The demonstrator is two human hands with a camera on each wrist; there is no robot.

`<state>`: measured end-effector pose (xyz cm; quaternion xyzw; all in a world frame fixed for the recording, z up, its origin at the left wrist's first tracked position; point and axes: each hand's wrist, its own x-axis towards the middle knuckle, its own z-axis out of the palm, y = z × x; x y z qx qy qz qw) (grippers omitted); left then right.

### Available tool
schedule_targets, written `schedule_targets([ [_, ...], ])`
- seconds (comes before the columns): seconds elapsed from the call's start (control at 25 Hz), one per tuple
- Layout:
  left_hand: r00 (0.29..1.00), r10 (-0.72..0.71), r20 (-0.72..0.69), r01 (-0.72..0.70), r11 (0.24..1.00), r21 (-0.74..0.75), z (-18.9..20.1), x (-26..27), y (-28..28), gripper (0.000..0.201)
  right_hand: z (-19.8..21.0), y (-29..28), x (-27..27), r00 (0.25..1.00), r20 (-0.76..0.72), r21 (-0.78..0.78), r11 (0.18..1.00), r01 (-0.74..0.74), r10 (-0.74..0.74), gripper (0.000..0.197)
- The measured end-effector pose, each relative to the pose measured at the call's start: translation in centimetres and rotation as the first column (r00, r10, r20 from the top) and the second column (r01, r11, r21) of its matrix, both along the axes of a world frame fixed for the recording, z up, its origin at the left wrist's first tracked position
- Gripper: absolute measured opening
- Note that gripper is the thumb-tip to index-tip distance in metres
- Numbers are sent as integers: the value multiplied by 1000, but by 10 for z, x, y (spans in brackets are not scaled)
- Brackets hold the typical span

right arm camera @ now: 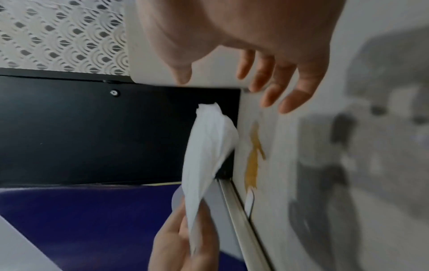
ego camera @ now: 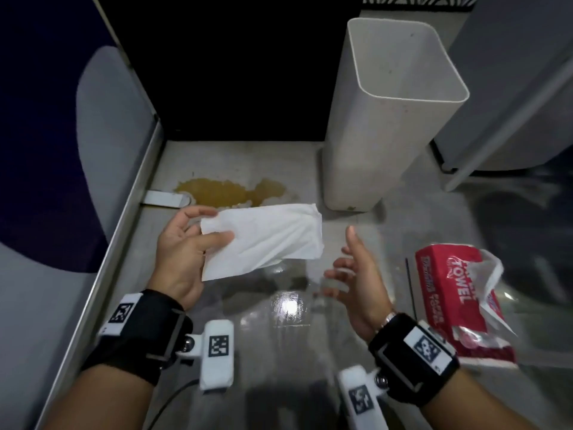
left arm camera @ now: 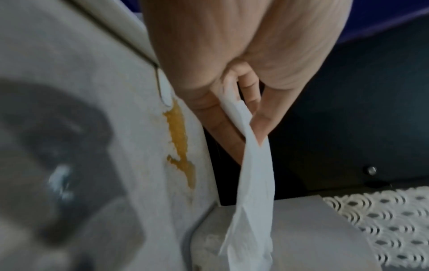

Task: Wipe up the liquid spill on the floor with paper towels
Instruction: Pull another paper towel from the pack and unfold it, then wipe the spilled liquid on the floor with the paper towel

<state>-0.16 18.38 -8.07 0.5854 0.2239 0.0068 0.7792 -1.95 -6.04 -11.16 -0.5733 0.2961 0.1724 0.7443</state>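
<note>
Holding a towel above the spill, ready to wipe.

Left hand pinches one end between thumb and fingers so the sheet hangs free above the floor, just short of the amber puddle beside the bin. Right hand hovers spread and empty beside the far end, likely to fold or steady it. The pack lies within reach to the right for more sheets.

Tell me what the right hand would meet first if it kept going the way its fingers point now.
Likely the paper towel held by the left hand. The right hand is open, its fingers pointing left towards the sheet's hanging edge. Its thumb points more towards the white bin, but depth is unclear.
</note>
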Motion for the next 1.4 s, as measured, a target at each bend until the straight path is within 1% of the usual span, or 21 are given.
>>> schedule_targets([
  [0.08, 995, 99, -31, -102, 987, -123, -9, -8, -9, 52, -2, 22, -18, 973, -111, 251, 953, -169, 202, 76],
  [0.12, 991, 120, -58, -128, 978, -163, -15, -15, -18, 54, -4, 31, -23, 953, -98, 335, 911, -240, 287, 73],
  [0.16, 989, 118, -92, -133, 974, -182, -21, -22, -27, 54, -8, 37, -24, 951, -58, 371, 890, -263, 305, 63],
  [0.24, 984, 66, -163, -97, 977, -189, -33, -35, -38, 48, -9, 42, -16, 977, 32, 336, 918, -211, 213, 41],
  [0.32, 969, -65, -238, 27, 987, -158, -35, -42, -37, 38, -8, 35, -4, 981, 72, 146, 971, -188, 179, 32],
  [0.4, 925, -239, -297, 213, 970, -118, -31, -42, -33, 29, -8, 24, 1, 954, 96, -22, 958, -284, 285, 31],
  [0.48, 891, -326, -316, 321, 944, -68, -26, -39, -34, 24, -6, 15, 1, 910, 85, -68, 913, -402, 406, 28],
  [0.56, 909, -278, -310, 300, 954, 24, -24, -36, -41, 16, -8, 9, 3, 904, 72, -58, 906, -419, 422, 19],
  [0.64, 926, -221, -307, 260, 961, 94, -27, -35, -46, 12, -9, 6, 5, 924, 78, -66, 927, -370, 374, 16],
  [0.68, 929, -203, -310, 244, 965, 100, -28, -34, -48, 12, -10, 5, 5, 930, 98, -63, 935, -348, 353, 17],
  [0.76, 936, -184, -301, 202, 979, 29, -31, -34, -51, 14, -12, 2, 6, 942, 118, -36, 950, -311, 313, 19],
  [0.88, 954, -161, -251, 146, 986, -77, -33, -35, -56, 21, -15, -5, 7, 968, 58, 162, 955, -249, 243, 21],
  [0.96, 964, -129, -231, 114, 991, -73, -33, -34, -56, 25, -22, -10, 9, 978, -81, 320, 934, -156, 191, 38],
  [1.04, 970, -121, -212, 123, 992, -2, -34, -31, -55, 23, -27, -10, 12, 941, -183, 376, 905, -200, 284, 62],
  [1.08, 969, -147, -197, 163, 984, 70, -36, -29, -53, 19, -29, -7, 13, 915, -182, 390, 880, -270, 361, 62],
  [1.16, 963, -204, -175, 238, 950, 201, -40, -26, -50, 17, -32, 1, 19, 869, -135, 378, 835, -398, 476, 44],
  [1.24, 960, -217, -179, 255, 939, 230, -41, -21, -46, 21, -34, 9, 28, 857, -115, 298, 840, -453, 502, 41],
  [1.28, 961, -208, -181, 248, 940, 234, -42, -17, -42, 23, -40, 13, 37, 869, -99, 177, 868, -465, 485, 38],
  [1.32, 965, -188, -183, 231, 939, 256, -44, -14, -36, 23, -47, 16, 47, 892, -61, -21, 893, -450, 448, 31],
  [1.36, 969, -156, -191, 212, 923, 321, -48, -10, -26, 23, -53, 17, 59, 901, 15, -294, 863, -410, 433, 24],
  [1.4, 973, -118, -201, 191, 896, 401, -55, -8, -13, 24, -58, 18, 71, 870, 114, -583, 741, -332, 479, 25],
])
